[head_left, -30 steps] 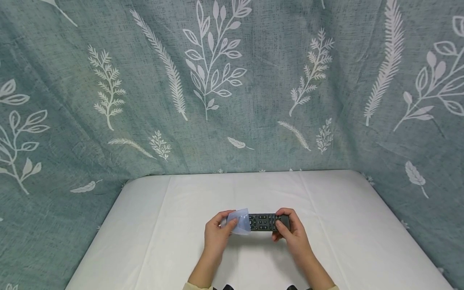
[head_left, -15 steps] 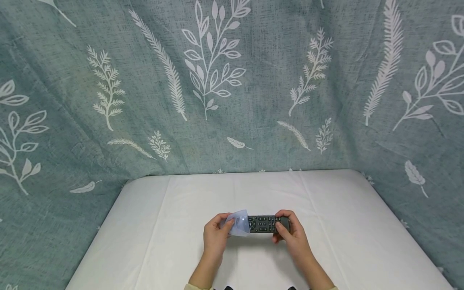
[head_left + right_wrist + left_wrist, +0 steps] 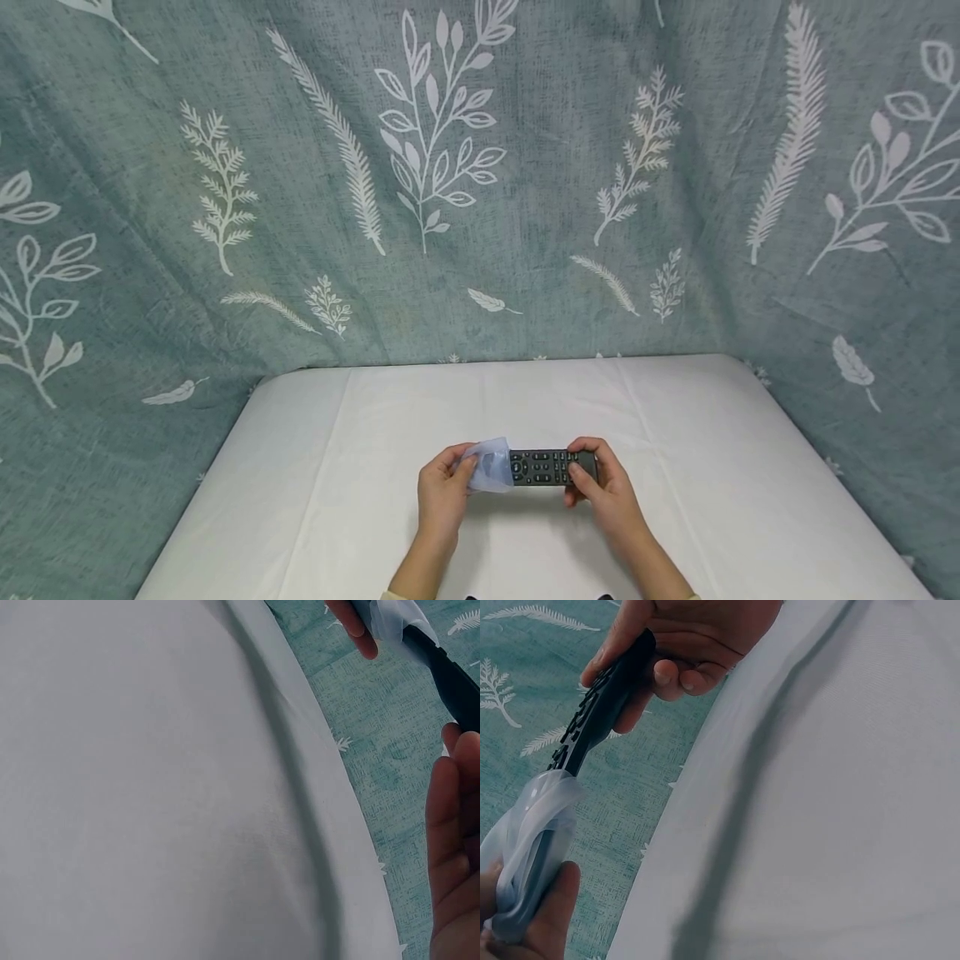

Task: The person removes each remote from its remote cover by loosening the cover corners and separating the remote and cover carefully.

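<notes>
A black remote control [image 3: 538, 468] with rows of buttons is held level above the table, one end inside a translucent bluish plastic sleeve [image 3: 492, 465]. My left hand [image 3: 442, 500] pinches the sleeved end, thumb on top. My right hand [image 3: 611, 492] grips the bare end between thumb and fingers. In the left wrist view the sleeve [image 3: 536, 817] bunches in folds around the remote's lower end. The right wrist view shows the underside of the remote [image 3: 454, 682] leaving the sleeve's mouth.
A white-covered table [image 3: 375, 417] lies under both hands, and the hands' shadow falls on it. Behind and at both sides hangs a green-blue curtain [image 3: 480, 250] with white leaf prints.
Both hands, with the remote and sleeve, have shifted very slightly left and lower in view. The sleeve looks a little more crumpled, and the grips stay the same.
</notes>
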A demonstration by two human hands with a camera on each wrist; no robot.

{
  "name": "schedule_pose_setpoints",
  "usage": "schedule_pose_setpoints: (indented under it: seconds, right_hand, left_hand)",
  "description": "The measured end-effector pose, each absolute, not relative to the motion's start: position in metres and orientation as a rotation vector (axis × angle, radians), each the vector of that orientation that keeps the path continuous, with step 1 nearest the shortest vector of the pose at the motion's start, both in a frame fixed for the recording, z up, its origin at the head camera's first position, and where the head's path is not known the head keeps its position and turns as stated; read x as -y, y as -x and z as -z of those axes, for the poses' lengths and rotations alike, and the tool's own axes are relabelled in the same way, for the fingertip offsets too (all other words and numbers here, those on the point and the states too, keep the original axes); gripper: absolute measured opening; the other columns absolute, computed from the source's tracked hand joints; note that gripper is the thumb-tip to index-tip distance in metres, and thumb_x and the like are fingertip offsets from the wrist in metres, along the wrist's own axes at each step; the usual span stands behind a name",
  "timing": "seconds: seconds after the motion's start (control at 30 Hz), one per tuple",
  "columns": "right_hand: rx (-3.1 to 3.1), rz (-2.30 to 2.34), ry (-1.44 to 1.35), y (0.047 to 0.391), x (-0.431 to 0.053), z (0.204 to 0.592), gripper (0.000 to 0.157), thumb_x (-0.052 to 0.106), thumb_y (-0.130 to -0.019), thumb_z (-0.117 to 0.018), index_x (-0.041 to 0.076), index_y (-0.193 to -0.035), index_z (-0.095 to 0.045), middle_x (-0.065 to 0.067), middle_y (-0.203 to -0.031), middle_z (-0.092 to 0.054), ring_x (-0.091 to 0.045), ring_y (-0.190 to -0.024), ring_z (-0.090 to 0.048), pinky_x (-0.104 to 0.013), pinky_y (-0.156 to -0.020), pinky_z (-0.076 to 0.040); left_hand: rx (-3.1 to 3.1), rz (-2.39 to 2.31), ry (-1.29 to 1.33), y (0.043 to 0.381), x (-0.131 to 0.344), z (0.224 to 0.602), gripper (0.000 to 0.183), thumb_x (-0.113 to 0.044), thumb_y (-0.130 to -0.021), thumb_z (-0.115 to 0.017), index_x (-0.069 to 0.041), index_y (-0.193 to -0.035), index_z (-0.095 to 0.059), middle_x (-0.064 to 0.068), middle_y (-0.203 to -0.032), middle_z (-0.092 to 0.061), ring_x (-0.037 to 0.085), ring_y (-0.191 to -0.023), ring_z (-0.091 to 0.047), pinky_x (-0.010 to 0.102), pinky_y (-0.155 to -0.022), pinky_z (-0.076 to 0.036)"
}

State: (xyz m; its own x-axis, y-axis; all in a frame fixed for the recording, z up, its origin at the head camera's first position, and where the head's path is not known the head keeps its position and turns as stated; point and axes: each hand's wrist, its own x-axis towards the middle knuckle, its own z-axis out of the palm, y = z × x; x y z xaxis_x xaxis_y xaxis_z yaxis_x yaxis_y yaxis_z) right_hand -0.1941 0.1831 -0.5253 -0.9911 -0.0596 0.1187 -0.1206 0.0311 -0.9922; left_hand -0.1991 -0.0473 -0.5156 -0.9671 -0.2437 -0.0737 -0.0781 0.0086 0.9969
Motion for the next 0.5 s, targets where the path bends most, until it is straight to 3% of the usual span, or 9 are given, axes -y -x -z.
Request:
schedule_pose_setpoints:
  seconds: [0.27,0.5]
  right_hand:
    - [2.220,-2.146,-0.236,0.1959,-0.1849,0.5264,0.029,0.010,-0.100,-0.058,0.002,-0.125,-0.047,-0.011,-0.104,-0.060,-0.012,-0.060,-0.062,-0.034,-0.060,-0.059]
    - [2.227,-2.157,-0.228,0.1972,-0.1848,0.5285,0.031,0.010,-0.099,-0.058,0.000,-0.126,-0.046,-0.011,-0.104,-0.061,-0.012,-0.059,-0.063,-0.033,-0.059,-0.058]
  left_hand:
    - [2.139,2.068,-0.349,0.1992,0.0476,0.5138,0.016,-0.005,-0.094,-0.064,-0.006,-0.106,-0.075,0.006,-0.090,-0.073,0.009,-0.070,-0.056,0.021,-0.056,-0.048]
    - [2.140,2.025,-0.337,0.1966,0.0480,0.5133,0.019,-0.003,-0.093,-0.064,-0.006,-0.107,-0.076,0.010,-0.100,-0.076,0.009,-0.079,-0.062,0.019,-0.065,-0.052]
